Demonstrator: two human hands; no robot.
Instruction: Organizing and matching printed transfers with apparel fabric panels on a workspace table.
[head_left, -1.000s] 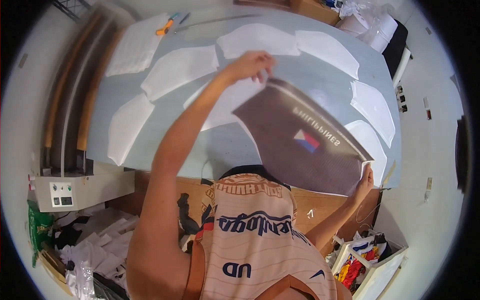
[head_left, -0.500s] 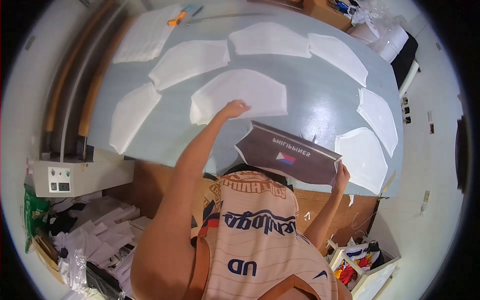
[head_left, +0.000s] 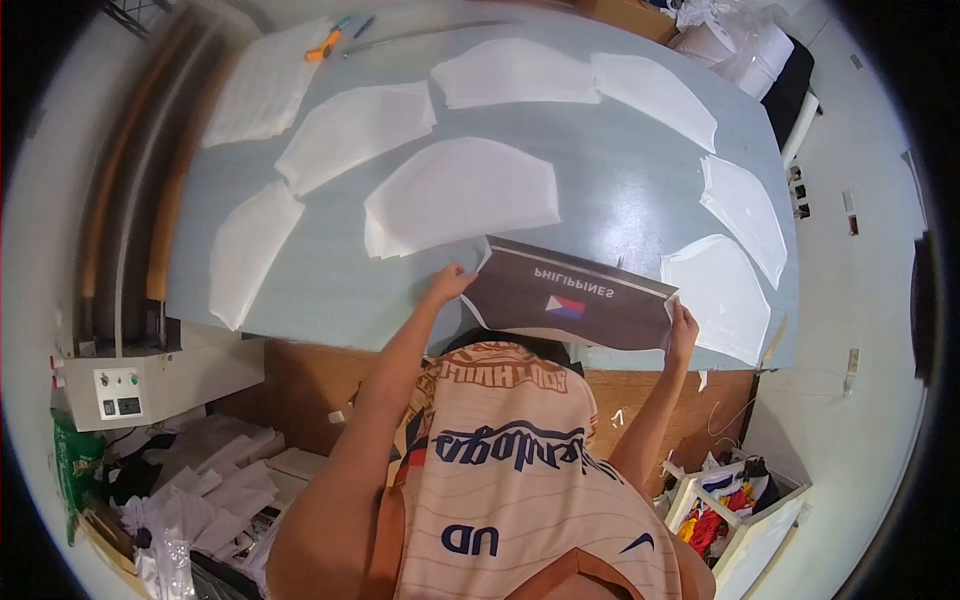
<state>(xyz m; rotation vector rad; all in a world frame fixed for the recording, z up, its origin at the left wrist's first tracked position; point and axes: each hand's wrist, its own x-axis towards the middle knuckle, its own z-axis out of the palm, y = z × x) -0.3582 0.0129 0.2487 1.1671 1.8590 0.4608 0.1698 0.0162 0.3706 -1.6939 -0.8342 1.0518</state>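
dark brown fabric panel (head_left: 570,305), flag patch, flat at near table (head_left: 620,190) edge. left hand (head_left: 448,284) pinches its left corner; right hand (head_left: 683,325) pinches right corner. white cut pieces (head_left: 460,195) just beyond, far side.

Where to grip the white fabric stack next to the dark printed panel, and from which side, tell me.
Judging by its pose, take the white fabric stack at its near-left corner, coming from the table's near edge. The layers fan apart there and lie closest to the left hand; the dark printed panel, held by both hands, right hand included, covers the stack's near-right side.
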